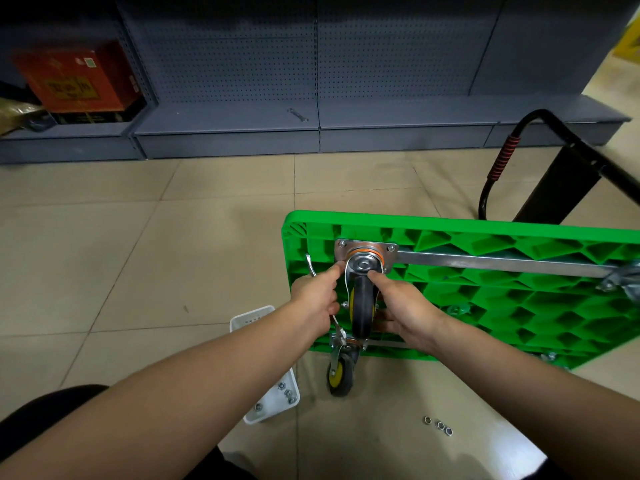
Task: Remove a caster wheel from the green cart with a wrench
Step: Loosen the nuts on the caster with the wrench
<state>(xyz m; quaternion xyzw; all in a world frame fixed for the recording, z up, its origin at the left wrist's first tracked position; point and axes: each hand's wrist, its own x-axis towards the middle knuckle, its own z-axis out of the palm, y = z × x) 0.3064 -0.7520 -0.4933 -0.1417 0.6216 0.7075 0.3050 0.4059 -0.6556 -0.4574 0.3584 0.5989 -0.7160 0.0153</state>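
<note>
The green cart [485,289] is laid upside down on the tiled floor [138,254], its black handle [502,161] folded beyond it. The caster [363,299] is seated on its mounting plate [363,252] at the cart's near-left corner, wheel upward. The caster is flanked by both hands. The left hand [315,299] is closed around a wrench [311,265], whose head projects beyond the knuckles; its forefinger is extended to the plate. The right hand [401,306] is curled against the caster's right side, forefinger at the swivel base; whether the fork is actually grasped cannot be told. A second caster [341,372] is seen at the cart's near edge. A white tray [273,393] holding nuts is placed beside it, and three loose nuts [439,425] are laid on the floor. A spare wrench [298,115] is laid on the grey shelf [228,116].
</note>
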